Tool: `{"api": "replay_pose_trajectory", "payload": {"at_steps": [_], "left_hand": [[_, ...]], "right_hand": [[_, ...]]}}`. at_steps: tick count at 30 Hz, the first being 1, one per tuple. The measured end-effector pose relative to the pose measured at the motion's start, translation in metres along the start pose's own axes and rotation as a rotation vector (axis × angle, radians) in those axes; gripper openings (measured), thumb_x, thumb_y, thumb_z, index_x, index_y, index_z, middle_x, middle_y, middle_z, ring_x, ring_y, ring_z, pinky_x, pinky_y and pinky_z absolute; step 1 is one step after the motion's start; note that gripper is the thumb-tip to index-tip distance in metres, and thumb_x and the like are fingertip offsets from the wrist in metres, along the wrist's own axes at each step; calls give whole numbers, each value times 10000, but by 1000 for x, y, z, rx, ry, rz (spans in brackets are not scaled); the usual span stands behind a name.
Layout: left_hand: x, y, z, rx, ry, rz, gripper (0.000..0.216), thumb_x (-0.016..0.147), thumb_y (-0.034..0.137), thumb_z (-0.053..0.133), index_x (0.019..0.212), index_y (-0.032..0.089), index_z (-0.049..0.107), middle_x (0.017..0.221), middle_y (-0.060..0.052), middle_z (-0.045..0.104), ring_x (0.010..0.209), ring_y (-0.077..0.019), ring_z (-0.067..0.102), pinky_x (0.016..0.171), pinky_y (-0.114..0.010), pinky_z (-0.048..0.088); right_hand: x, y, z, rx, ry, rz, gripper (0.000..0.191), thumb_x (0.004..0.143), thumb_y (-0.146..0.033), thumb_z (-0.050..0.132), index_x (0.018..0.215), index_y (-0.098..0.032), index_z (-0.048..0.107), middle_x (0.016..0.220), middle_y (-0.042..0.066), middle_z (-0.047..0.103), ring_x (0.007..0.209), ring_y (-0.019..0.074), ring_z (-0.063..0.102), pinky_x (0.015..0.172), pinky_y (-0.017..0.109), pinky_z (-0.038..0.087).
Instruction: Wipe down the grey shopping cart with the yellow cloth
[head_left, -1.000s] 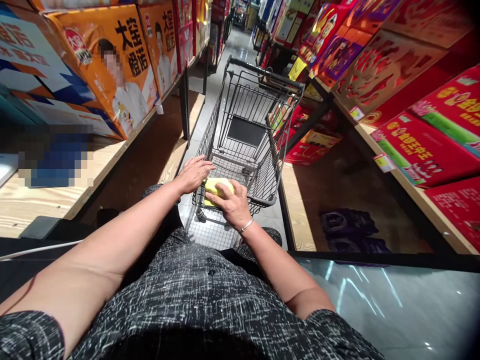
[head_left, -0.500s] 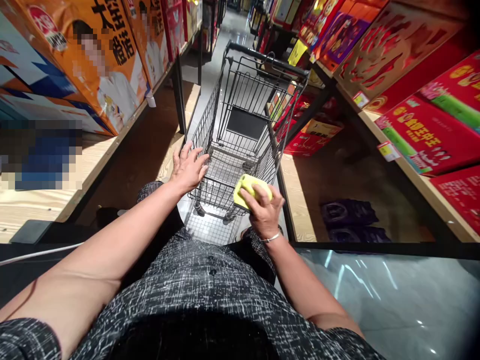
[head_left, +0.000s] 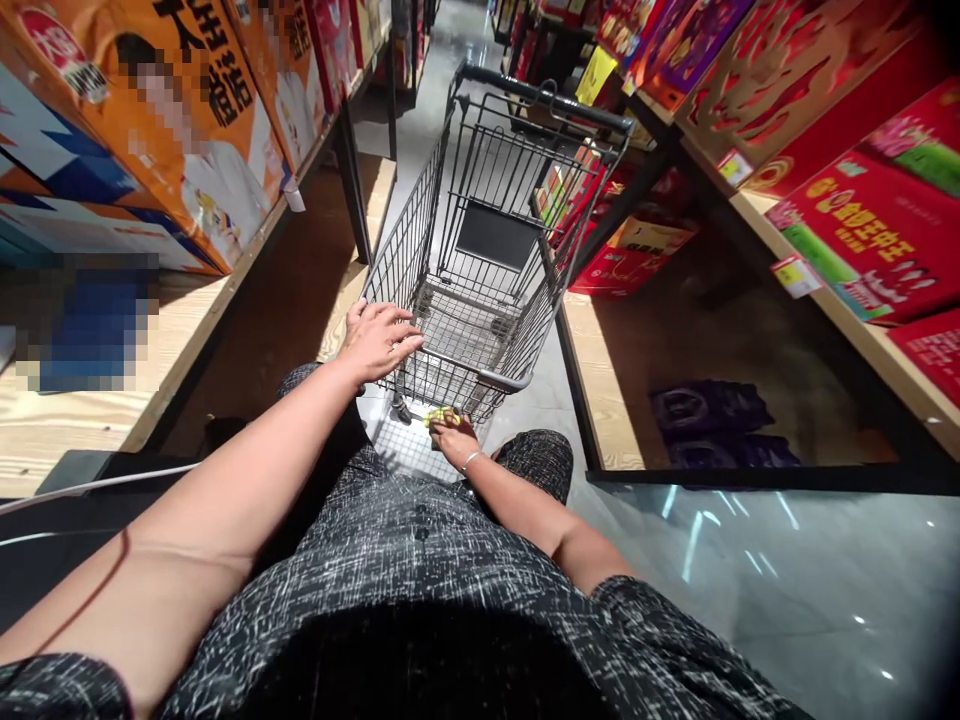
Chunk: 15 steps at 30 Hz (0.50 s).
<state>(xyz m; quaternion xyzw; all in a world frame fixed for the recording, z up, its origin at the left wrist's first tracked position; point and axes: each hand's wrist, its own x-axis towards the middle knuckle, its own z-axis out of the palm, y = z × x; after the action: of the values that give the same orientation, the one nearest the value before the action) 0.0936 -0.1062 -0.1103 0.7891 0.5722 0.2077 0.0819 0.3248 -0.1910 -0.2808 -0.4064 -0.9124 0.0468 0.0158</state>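
A black wire shopping cart [head_left: 487,250] stands in the aisle in front of me, its basket empty. My left hand [head_left: 377,340] rests on the near left corner of the basket rim, fingers spread over the wire. My right hand [head_left: 452,436] is low, below the front of the basket by the cart's lower rack, closed on a yellow cloth [head_left: 439,416] that shows only partly above the fingers. A thin bracelet circles my right wrist.
Shelves line both sides: orange boxes [head_left: 202,130] on the left shelf, red gift boxes [head_left: 862,220] on the right. Low wooden shelf boards [head_left: 600,380] flank the cart. Dark packs [head_left: 712,420] lie under the right shelf. The grey tiled aisle [head_left: 465,50] runs on ahead.
My right hand with the yellow cloth has dropped from the basket's near rim down to the cart's lower frame. My left hand stays on the basket's left corner. The camera tilted slightly.
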Motion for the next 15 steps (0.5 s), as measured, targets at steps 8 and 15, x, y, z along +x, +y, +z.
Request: {"api": "replay_pose_trajectory", "payload": {"at_steps": [8, 15], "left_hand": [[11, -26, -2, 40, 42, -44, 336, 928, 487, 542, 1093, 327, 786, 1387, -23, 595, 1424, -356, 345, 1235, -624, 106], [4, 1, 2, -7, 85, -36, 413, 970, 366, 464, 1335, 301, 645, 1455, -65, 537, 1492, -356, 277, 1234, -636, 95]], "right_hand": [[-14, 14, -49, -49, 145, -30, 313, 1014, -306, 559, 1286, -402, 681, 1419, -28, 612, 1317, 267, 439, 1021, 458, 381], [-30, 30, -117, -208, 732, -10, 504, 931, -337, 702, 1378, -537, 581, 1418, -52, 610, 1351, 296, 349, 1049, 467, 309]]}}
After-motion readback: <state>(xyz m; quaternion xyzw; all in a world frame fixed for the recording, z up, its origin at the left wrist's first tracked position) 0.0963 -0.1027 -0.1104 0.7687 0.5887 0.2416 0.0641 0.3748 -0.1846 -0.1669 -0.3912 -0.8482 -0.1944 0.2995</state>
